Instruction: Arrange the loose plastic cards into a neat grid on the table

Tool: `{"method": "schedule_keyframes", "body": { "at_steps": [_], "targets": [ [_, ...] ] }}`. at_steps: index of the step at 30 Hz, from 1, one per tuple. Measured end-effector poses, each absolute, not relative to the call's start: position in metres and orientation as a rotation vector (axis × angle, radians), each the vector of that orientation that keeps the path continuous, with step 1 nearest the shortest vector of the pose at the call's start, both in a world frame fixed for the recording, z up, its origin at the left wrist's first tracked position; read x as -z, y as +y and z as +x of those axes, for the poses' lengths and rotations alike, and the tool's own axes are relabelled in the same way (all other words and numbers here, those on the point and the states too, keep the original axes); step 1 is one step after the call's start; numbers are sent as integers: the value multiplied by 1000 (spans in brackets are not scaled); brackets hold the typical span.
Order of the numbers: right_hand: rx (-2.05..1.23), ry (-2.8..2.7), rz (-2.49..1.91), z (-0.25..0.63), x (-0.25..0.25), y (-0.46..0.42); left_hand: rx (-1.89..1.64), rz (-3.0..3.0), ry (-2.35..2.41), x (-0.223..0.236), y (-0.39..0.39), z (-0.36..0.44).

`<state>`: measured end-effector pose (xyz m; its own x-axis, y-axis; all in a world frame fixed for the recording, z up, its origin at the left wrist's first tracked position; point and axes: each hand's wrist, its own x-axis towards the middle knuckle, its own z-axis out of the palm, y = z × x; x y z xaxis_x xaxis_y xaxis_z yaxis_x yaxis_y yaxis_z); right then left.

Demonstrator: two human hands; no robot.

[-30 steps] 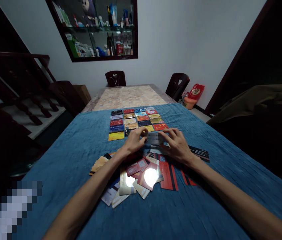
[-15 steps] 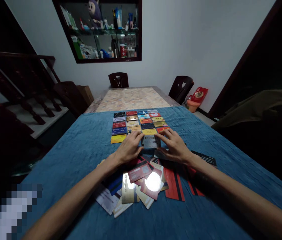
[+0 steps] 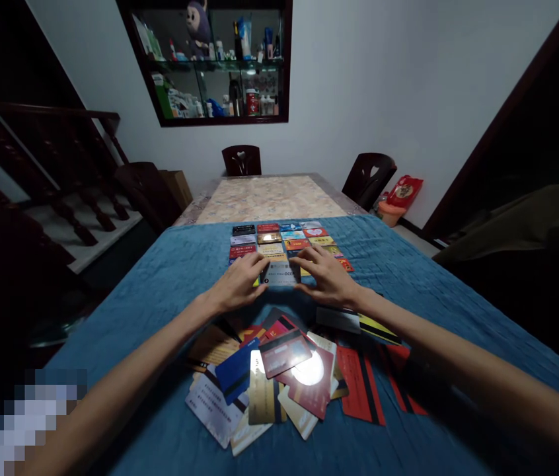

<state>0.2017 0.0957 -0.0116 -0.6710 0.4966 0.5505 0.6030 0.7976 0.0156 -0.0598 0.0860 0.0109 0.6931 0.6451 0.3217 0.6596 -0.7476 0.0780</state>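
Observation:
A silver-grey card [image 3: 280, 273] is held upright by its two short edges. My left hand [image 3: 240, 281] pinches its left edge, and my right hand [image 3: 326, 276] grips the right one. Behind the card, several colourful cards lie in neat rows, among them a red card [image 3: 243, 251] and a black card [image 3: 244, 230]; the nearest row is partly hidden by my hands. Closer to me spreads a loose, overlapping pile with a blue card [image 3: 234, 377], a gold card [image 3: 264, 400] and a dark red card [image 3: 285, 352]. Two bright red cards lie at its right, one [image 3: 359, 383] fully visible.
A blue cloth [image 3: 131, 297] covers the near part of the table, and the patterned tabletop [image 3: 269, 197] shows beyond it. Dark wooden chairs stand around, one [image 3: 242, 160] at the far end. A glass-shelved cabinet [image 3: 224, 122] is set into the wall.
Both hands have carried the silver-grey card slightly left, over the near row. Its printed face now shows more plainly. The view has shifted, uncovering more of the loose pile.

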Motion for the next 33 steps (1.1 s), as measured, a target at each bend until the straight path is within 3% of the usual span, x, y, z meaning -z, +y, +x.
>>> {"method": "schedule_keyframes", "body": {
  "at_steps": [18,33],
  "targets": [
    [188,-2570,-833,136,-10,175,411,-2723,-1306,-23,150,-116],
    [125,-2598,-1113,94,-6,236,333,-2600,-1611,-14,215,-127]
  ]
}}
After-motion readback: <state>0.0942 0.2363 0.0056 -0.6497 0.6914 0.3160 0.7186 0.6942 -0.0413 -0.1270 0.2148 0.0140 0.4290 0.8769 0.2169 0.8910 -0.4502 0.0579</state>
